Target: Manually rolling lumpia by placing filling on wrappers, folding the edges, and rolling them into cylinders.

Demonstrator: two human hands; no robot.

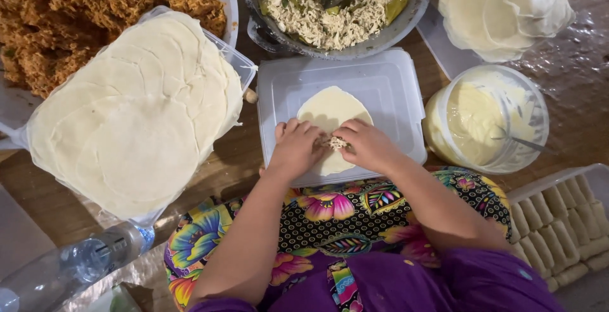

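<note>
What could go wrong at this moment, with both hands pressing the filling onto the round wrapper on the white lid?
The filling sits near the wrapper's lower edge, pinched between the left hand and right hand; shreds might spill out as the thin sheet is folded, or it might tear. The white lid reaches the table's edge over the lap, so pressing there could tip it.

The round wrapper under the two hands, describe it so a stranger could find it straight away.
Start at the white plastic lid lying flat in front of the person. On it lies a single pale round wrapper, with the left hand and right hand pinching shredded filling on its near edge. Unlike the stacked wrappers, it lies alone.
</note>
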